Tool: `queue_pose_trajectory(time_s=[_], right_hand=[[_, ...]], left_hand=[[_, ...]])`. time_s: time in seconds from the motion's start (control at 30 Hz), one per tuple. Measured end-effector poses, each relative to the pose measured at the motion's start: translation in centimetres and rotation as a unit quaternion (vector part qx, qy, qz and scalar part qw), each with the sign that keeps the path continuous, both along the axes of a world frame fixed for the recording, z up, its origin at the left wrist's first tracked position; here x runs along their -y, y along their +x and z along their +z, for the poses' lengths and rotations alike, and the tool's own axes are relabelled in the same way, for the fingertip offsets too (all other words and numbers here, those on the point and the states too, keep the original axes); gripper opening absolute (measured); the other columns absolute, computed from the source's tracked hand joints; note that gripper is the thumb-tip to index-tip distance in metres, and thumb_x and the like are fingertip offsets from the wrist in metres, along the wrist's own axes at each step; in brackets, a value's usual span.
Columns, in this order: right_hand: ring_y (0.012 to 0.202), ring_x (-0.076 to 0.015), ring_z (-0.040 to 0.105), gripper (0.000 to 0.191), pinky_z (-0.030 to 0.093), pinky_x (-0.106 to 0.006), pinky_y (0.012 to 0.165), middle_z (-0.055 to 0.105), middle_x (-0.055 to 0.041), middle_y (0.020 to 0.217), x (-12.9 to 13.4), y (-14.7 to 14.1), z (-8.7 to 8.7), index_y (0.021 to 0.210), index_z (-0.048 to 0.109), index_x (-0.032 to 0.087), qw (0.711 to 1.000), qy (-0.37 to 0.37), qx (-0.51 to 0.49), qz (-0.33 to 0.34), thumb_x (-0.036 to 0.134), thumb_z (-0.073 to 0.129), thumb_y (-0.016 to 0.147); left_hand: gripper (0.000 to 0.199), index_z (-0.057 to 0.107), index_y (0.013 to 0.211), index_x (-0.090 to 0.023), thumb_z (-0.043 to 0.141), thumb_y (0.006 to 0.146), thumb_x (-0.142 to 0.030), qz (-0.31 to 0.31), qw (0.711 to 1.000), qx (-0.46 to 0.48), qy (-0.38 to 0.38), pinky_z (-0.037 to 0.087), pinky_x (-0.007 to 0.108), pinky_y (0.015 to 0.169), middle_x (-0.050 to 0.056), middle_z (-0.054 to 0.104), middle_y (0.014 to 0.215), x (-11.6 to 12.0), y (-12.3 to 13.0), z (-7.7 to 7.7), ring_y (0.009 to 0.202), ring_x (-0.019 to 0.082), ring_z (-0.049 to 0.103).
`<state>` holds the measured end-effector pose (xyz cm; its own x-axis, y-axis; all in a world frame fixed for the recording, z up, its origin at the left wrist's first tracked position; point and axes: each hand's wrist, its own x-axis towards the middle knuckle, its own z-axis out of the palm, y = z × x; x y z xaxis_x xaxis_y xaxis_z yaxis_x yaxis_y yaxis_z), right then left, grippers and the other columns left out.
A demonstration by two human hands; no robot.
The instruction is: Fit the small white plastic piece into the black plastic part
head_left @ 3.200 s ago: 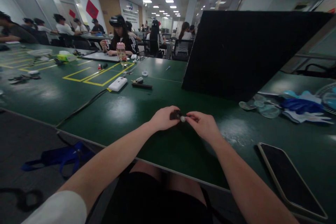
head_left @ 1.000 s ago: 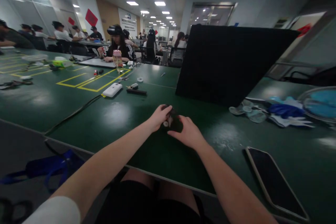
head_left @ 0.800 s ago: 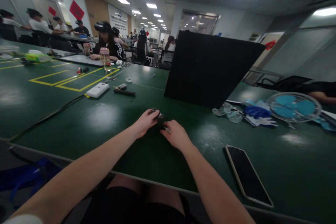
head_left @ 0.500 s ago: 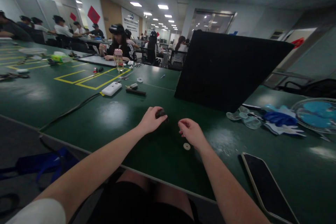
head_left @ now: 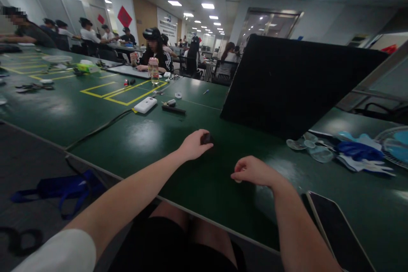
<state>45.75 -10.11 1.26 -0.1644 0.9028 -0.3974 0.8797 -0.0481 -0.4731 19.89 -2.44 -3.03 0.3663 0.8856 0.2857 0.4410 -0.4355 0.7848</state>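
Green tabletop [head_left: 153, 136] lay bare between the near edge and the hands. Nearest, the right hand [head_left: 255, 172] rested curled shut beside a phone [head_left: 338, 231]. Farther in, the left hand [head_left: 194, 145] pinched a small black part [head_left: 206, 138] short of the black board [head_left: 296, 87].

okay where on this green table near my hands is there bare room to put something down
Bare green stretches left of your left hand, toward the black cable and white power bank. A smaller patch lies between your right hand and the black board. Crowded: gloves and phone, right.
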Motion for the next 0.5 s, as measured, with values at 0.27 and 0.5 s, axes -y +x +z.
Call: queue_pose_trajectory(time_s=[0.27,0.5], right_hand=[[0.069,-0.0200,0.065,0.046,0.043,-0.028,0.054,0.071,-0.0054,0.083,0.2,0.3,-0.5,0.087,0.072,0.022,0.997,0.052,0.056,-0.020,0.055,0.083,0.056],[0.068,-0.0217,0.065,0.051,0.043,-0.030,0.055,0.071,-0.0080,0.082,-0.5,3.7,-1.0,0.084,0.071,0.020,0.990,0.054,0.107,-0.077,0.063,0.079,0.059]], left_hand=[[0.051,0.061,0.127,-0.025,0.072,0.080,-0.042,-0.057,0.997,-0.037,0.028,0.049,0.045,0.098,0.008,0.067,0.119,0.3,0.2,-0.1,0.108,0.028,0.064],[0.054,0.060,0.129,-0.024,0.073,0.079,-0.040,-0.055,0.998,-0.022,0.007,0.048,0.046,0.102,0.010,0.066,0.124,0.3,0.3,-0.3,0.112,0.028,0.062]])
